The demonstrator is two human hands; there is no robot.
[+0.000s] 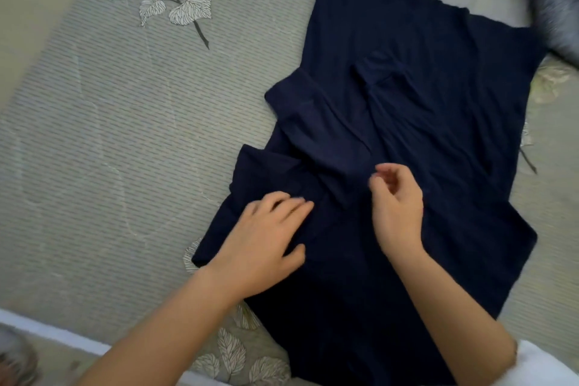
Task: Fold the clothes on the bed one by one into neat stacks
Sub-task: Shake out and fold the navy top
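a single navy garment [407, 72] is spread out on the bed [109, 135], with one sleeve turned in across the middle and the body not yet folded down. no finished stack is seen, so the task is judged to be at an early stage. the left hand [266, 238] is pressed flat on the cloth, fingers straight. the right hand [398, 207] is held over the garment's middle, fingers loosely curled, with nothing seen gripped.

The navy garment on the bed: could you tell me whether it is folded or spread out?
Mostly spread: the navy garment lies flat on the bed, only a sleeve folded inward.
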